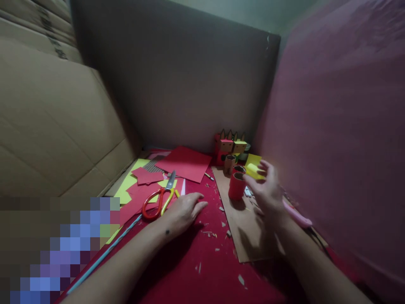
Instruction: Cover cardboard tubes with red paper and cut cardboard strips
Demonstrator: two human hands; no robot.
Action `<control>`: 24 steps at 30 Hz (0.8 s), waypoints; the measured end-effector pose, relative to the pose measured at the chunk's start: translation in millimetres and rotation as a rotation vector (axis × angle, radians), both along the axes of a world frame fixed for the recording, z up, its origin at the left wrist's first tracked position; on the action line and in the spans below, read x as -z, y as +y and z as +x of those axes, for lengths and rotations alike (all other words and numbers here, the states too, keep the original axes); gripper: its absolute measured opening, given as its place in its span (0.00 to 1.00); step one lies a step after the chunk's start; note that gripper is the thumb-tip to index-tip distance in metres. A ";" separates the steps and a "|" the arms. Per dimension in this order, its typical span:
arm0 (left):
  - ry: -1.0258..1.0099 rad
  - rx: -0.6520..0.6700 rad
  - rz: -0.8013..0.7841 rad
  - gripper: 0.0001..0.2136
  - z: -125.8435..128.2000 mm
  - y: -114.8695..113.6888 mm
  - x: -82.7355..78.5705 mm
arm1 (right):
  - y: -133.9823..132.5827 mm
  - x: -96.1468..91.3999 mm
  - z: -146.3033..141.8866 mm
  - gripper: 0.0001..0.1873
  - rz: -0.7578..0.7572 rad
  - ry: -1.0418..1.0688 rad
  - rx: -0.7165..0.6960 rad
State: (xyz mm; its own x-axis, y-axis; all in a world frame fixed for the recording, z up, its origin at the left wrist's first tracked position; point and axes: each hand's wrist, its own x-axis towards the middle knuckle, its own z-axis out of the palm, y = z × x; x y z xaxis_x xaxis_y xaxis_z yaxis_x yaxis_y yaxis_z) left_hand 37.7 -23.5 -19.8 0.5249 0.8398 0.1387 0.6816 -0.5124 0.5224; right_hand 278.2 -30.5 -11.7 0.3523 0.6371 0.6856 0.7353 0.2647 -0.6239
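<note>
My left hand (186, 210) is over the red table cover (186, 257), holding nothing, its fingers loosely stretched. Beside it lie scissors (160, 202) with red and yellow handles. Above the cardboard sheet (236, 234), my right hand (268, 190) is open with fingers apart, its thumb close to a red paper-covered tube (237, 188). I cannot tell whether the thumb touches it. A second red tube (238, 169) stands just behind, mostly hidden, and a brown cardboard tube (229, 164) farther back. A yellow object (254, 170) is by my right fingertips, partly covered.
Red paper (185, 162) and yellow paper scraps (139, 164) lie at the left. Small figures with pointed ears (227, 145) stand at the back. A pink-handled tool (297, 215) with a cord lies right. Cardboard (57, 118), a grey panel (177, 80) and a pink surface (335, 139) enclose the table.
</note>
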 end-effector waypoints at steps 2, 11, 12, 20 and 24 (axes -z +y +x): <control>-0.025 -0.004 0.027 0.17 1.3 -0.5 1.9 | 10.8 -25.2 3.6 0.26 0.010 -0.076 0.015; 0.182 -0.083 0.144 0.17 1.4 2.8 12.0 | 127.6 -59.1 16.3 0.09 -0.644 -0.554 -0.019; 0.197 -0.083 0.141 0.18 1.2 3.1 13.6 | 135.5 -56.4 15.6 0.07 -0.697 -0.578 -0.038; 0.199 -0.031 0.163 0.19 0.0 3.8 21.0 | 144.0 -57.6 15.9 0.07 -0.832 -0.670 -0.141; 0.196 -0.031 0.175 0.16 0.0 4.4 18.3 | 130.7 -66.0 15.7 0.14 -0.862 -0.682 -0.264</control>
